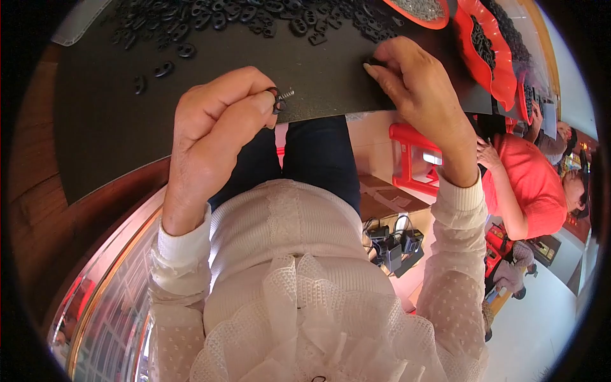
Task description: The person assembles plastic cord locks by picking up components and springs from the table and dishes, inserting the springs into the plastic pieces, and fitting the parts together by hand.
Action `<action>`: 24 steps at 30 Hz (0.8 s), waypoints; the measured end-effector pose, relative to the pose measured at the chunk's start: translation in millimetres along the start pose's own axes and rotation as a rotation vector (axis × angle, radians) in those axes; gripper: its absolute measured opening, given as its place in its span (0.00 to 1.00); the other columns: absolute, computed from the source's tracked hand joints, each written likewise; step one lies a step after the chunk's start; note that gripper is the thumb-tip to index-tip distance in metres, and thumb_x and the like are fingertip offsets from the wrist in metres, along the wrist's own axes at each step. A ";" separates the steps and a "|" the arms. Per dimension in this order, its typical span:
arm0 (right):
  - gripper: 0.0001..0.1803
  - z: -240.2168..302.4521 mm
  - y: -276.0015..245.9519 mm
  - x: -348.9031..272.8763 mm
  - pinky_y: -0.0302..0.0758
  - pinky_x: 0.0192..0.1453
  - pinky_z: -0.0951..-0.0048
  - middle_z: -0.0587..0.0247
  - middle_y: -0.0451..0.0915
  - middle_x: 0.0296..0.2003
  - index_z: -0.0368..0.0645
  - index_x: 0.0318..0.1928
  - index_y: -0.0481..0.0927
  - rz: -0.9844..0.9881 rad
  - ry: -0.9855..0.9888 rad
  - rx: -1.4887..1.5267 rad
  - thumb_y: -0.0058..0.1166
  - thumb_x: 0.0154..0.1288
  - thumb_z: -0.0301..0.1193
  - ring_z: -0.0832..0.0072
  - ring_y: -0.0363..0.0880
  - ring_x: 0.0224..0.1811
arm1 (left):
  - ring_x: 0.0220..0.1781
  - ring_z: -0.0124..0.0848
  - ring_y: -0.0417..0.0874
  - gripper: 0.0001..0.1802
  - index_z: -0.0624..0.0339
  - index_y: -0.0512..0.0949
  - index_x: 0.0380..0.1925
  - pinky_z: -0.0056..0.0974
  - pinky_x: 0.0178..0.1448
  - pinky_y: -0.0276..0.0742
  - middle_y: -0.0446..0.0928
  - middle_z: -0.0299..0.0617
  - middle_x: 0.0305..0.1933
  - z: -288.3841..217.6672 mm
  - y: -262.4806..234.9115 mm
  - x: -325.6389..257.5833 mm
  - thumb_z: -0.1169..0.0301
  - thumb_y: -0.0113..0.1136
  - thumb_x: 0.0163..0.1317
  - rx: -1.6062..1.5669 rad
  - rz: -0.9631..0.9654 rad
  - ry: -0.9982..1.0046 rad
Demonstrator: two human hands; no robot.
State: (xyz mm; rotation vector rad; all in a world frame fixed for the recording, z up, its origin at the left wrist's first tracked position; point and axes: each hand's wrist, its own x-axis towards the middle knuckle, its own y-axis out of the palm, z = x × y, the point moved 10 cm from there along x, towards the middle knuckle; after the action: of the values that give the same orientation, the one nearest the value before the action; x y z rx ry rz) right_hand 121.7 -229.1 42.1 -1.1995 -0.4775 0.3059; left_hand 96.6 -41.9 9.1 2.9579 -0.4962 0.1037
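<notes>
My left hand (216,121) is pinching a small black ring with a spring (280,97) between thumb and forefinger, held just over the near edge of the black mat (114,127). My right hand (417,83) is closing its fingertips on a black piece (374,63) lying on the mat. Loose black pieces (210,19) are lying scattered farther back, red trays (493,57) to the right.

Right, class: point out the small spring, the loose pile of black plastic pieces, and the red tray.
small spring (286,94), head view, on its coils beside the left thumb tip.
pile of black plastic pieces (254,16), head view, on the middle of the heap.
red tray (503,70), head view, on its rim.
</notes>
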 end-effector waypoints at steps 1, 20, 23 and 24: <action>0.11 1.7 0.5 1.2 0.72 0.37 0.55 0.46 0.76 0.33 0.37 0.37 0.74 0.016 -0.021 0.032 0.56 0.60 0.32 0.47 0.76 0.36 | 0.23 0.16 0.64 0.08 0.68 0.73 0.25 0.26 0.26 0.57 0.70 0.32 0.20 -0.7 0.0 -0.7 0.75 0.49 0.60 0.000 0.001 -0.001; 0.12 -10.4 3.6 7.0 0.71 0.36 0.61 0.46 0.75 0.31 0.35 0.42 0.74 0.092 0.125 0.292 0.56 0.60 0.28 0.52 0.76 0.33 | 0.20 0.16 0.62 0.06 0.67 0.73 0.25 0.27 0.24 0.55 0.68 0.32 0.18 -8.9 -1.4 2.1 0.76 0.50 0.59 0.008 0.005 0.085; 0.11 -2.9 7.4 12.8 0.71 0.36 0.59 0.44 0.75 0.31 0.35 0.39 0.74 0.095 0.052 0.213 0.56 0.60 0.29 0.49 0.75 0.33 | 0.20 0.16 0.62 0.06 0.67 0.73 0.25 0.27 0.24 0.55 0.69 0.32 0.18 -10.8 -0.8 2.2 0.76 0.50 0.59 0.053 0.019 0.085; 0.11 -1.4 7.4 14.2 0.71 0.37 0.58 0.43 0.75 0.31 0.35 0.38 0.74 0.110 0.058 0.207 0.57 0.60 0.30 0.48 0.75 0.34 | 0.20 0.16 0.62 0.07 0.67 0.73 0.25 0.27 0.25 0.55 0.69 0.32 0.18 -10.7 -0.9 1.9 0.76 0.50 0.59 0.054 0.023 0.079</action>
State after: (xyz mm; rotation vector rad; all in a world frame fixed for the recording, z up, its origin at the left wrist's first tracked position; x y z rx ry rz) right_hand 134.9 -221.1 37.5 -1.0316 -0.3211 0.4040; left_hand 98.2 -40.1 19.8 2.9874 -0.5254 0.2387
